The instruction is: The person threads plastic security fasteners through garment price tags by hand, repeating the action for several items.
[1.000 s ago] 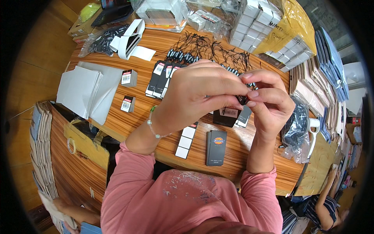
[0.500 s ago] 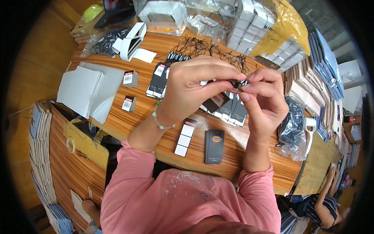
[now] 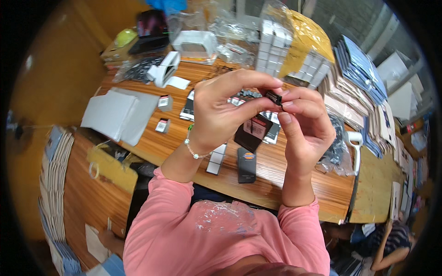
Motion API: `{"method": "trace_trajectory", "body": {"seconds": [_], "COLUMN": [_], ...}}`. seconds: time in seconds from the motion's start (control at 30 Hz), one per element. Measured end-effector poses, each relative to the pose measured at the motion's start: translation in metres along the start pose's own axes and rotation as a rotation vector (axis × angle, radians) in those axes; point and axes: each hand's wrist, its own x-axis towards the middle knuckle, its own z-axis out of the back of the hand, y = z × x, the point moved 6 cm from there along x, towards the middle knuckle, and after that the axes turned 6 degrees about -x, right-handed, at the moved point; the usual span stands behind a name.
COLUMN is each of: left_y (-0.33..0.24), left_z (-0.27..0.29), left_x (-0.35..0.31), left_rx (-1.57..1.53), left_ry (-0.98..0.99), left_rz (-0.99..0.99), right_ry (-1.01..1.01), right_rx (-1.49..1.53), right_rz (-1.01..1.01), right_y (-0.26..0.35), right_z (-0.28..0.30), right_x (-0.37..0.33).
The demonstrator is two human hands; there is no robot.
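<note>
Both hands are raised over the table and meet at a small black plastic string seal. My left hand pinches its left side between thumb and fingertips. My right hand is closed at its right end, thumb and fingers pressed together there on the seal's cord. Below hangs a dark hang tag with a pale printed panel, tilted, on a black cord. On the table beneath lie a stack of black tags and a strip of white labels. More tags behind are partly hidden by my hands.
Two small sticker stacks and white paper sheets lie left. White boxes in plastic stand at the back. Folded garments, a bag of black cords and a white-handled tool are right. Other people sit at both lower sides.
The view has shifted, tilting up. The black seal now shows plainly between my fingertips, and the dark tag hangs lower, with its printed panel in sight.
</note>
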Motion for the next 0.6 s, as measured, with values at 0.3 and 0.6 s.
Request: {"method": "trace_trajectory", "body": {"seconds": [0.3,0.6], "left_y": [-0.102,-0.194], "left_z": [0.056,0.081], "left_x": [-0.041,-0.100], "left_rx": [0.507,0.799], "left_ry": [-0.134,-0.418], "left_rz": [-0.214,-0.456], "right_ry": [0.172,0.446], "right_rx": [0.439,1.001], "right_rz": [0.017,-0.136], "right_y": [0.041,0.091], "right_z": [-0.085,-0.161], "right_x": [-0.008,-0.034]}}
